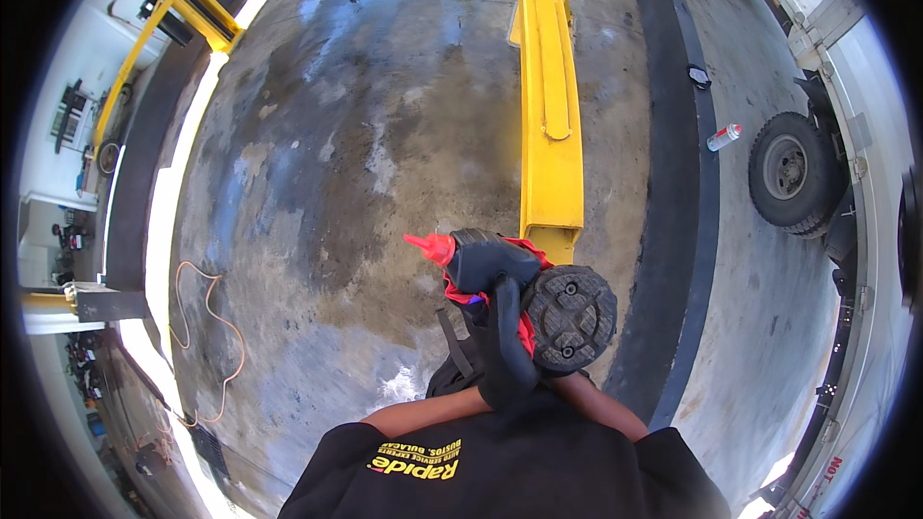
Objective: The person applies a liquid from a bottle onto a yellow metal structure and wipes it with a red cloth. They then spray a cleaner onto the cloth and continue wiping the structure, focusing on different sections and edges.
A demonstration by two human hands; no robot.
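Both my hands wear black gloves and come together beside the round black rubber lift pad. My left hand reaches in from the lower left, its fingers bent round something mostly hidden. Farther out is my right hand, closed; its forearm passes behind the pad. A red pointed nozzle sticks out to the left from its grip, its body hidden by the glove. Crumpled red material with a bit of blue shows between and around the gloves.
A yellow lift arm stretches away ahead of the pad. On the right are a spray can, a dark strip and a truck wheel. An orange hose curls over the stained floor at left, near a yellow lift post.
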